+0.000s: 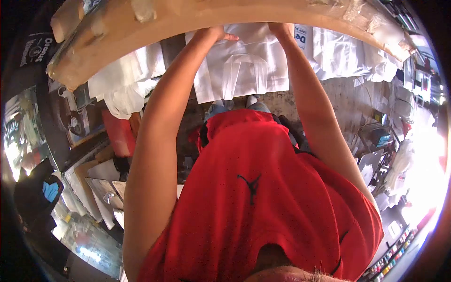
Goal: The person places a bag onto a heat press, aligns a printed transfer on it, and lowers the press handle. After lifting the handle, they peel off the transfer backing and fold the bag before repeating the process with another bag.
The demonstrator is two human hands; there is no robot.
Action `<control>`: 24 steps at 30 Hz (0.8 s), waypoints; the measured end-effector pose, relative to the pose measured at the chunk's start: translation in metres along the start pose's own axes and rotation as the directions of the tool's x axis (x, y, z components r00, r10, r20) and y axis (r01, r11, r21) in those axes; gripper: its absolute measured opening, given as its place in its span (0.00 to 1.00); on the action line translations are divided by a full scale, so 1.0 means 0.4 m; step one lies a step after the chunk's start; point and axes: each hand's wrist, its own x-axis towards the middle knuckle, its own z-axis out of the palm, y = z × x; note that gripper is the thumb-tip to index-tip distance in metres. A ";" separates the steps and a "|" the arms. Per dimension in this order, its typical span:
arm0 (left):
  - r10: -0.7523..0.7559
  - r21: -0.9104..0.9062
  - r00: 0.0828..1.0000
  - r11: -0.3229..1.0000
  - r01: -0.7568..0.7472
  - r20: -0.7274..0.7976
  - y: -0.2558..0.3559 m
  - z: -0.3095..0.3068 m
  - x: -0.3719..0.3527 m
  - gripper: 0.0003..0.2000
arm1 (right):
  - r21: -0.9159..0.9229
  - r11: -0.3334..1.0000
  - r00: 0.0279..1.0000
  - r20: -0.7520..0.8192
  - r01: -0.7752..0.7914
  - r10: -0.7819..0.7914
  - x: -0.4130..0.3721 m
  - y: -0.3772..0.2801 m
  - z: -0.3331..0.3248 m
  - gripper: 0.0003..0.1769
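Fabric (244,70) touched by left hand (213,35), right hand (282,29), beside "De" print (300,38)

Bench layout
I see a sheet (242,66) hanging off the bench (188,19), a pile (127,80) left of it, a stack (340,51) right.

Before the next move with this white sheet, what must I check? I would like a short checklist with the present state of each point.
1. Left hand on the top edge of the white sheet: ok.
2. Right hand on the same edge: ok, partly hidden by the wooden board.
3. Fingers closed on the edge: cannot tell, the board hides them.
4. Sheet spread flat between the hands: ok.
5. Surroundings free of loose material: not ok, white piles lie close beside the sheet.
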 end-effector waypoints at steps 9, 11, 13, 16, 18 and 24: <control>0.051 -0.080 0.992 0.995 -0.061 -0.115 -0.052 0.086 0.088 0.80 | -0.136 0.849 0.859 0.136 0.510 -0.494 -0.334 -0.079 -0.072 0.25; -0.052 0.054 0.974 0.998 0.041 0.219 0.030 -0.057 0.019 0.85 | 0.004 0.868 0.849 0.208 0.496 -0.486 -0.442 -0.065 -0.066 0.32; -0.124 0.037 0.953 0.992 0.119 0.275 0.050 -0.085 0.017 0.85 | 0.077 0.878 0.838 0.271 0.472 -0.474 -0.497 -0.075 -0.102 0.28; -0.295 -0.021 0.942 0.953 0.302 0.161 0.063 -0.009 0.013 0.87 | 0.155 0.847 0.698 0.503 0.508 -0.510 -0.600 -0.038 -0.097 0.23; -0.391 -0.090 0.920 0.917 0.388 -0.026 0.056 0.004 0.033 0.87 | 0.271 0.821 0.208 0.884 0.502 -0.419 -0.635 -0.031 -0.075 0.20; -0.371 -0.024 0.884 0.919 0.393 0.284 0.047 -0.044 0.043 0.87 | 0.390 0.913 0.214 0.888 0.120 -0.408 -0.601 0.037 -0.122 0.31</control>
